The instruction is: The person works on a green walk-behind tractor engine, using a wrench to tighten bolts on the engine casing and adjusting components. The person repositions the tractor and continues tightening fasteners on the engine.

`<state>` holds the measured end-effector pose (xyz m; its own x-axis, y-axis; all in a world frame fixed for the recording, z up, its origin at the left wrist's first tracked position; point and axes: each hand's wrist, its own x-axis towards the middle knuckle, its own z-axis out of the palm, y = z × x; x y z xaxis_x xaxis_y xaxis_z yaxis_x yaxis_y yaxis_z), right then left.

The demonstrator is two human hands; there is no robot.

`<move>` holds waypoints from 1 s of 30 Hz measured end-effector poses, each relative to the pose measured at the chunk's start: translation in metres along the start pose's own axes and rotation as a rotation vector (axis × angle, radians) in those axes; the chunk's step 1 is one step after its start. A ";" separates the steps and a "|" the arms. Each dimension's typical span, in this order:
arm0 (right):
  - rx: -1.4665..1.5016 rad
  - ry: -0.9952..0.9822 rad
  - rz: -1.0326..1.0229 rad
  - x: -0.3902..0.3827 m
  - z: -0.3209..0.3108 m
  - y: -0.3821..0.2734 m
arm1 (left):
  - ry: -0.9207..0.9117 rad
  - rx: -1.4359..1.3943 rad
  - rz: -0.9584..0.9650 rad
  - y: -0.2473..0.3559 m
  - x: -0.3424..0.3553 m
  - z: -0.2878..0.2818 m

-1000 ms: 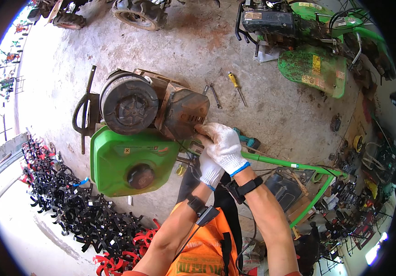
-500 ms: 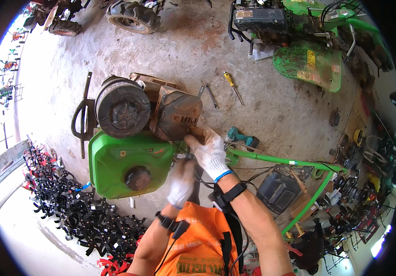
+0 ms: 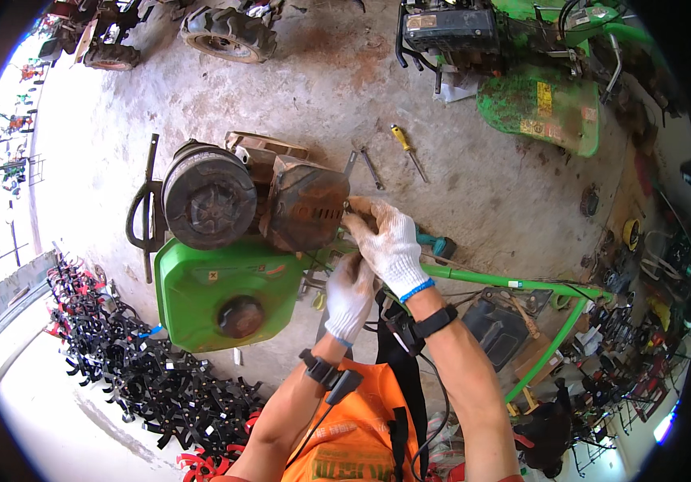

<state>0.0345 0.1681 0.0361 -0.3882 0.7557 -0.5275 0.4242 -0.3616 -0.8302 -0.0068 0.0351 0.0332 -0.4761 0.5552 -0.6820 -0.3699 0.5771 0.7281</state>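
My right hand (image 3: 385, 245), in a dirty white knit glove, is at the right edge of the engine's rusty slotted cover (image 3: 303, 209), fingers pinched on a small metal piece, possibly a bolt. Below it, my left hand (image 3: 349, 297), also gloved, has curled fingers beside the green fuel tank (image 3: 197, 277) with its dark cap (image 3: 239, 317); what it holds, if anything, is hidden. A black pulley-like round housing (image 3: 209, 193) forms the engine's left part. A teal drill (image 3: 442, 245) lies on the floor partly behind my right hand.
A screwdriver (image 3: 409, 153) and wrench (image 3: 371, 169) lie on concrete. Green tube handlebars (image 3: 482, 277) extend right. Another green machine (image 3: 538, 104) stands at upper right, tyred wheels (image 3: 229, 36) at top. Black tiller blades (image 3: 144, 377) are piled lower left; assorted parts line the right.
In the last half second my right hand has risen higher along the cover's edge, and my left hand has moved up and right toward it. The machine appears slightly shifted in view.
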 end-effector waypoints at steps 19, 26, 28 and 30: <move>-0.387 -0.088 -0.274 0.030 -0.013 -0.014 | 0.007 0.350 0.252 -0.036 0.069 0.031; 0.139 0.022 0.009 0.021 0.025 0.011 | -0.003 -0.125 -0.163 0.024 0.002 -0.041; 0.303 0.047 0.088 0.017 0.032 0.009 | 0.026 -0.124 -0.251 0.042 -0.007 -0.067; 0.349 0.059 0.169 0.014 0.034 0.002 | 0.021 0.026 -0.119 0.049 -0.007 -0.073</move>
<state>0.0022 0.1597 0.0212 -0.2851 0.6962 -0.6588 0.1707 -0.6395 -0.7496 -0.0800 0.0152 0.0785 -0.4468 0.4696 -0.7615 -0.4044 0.6533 0.6401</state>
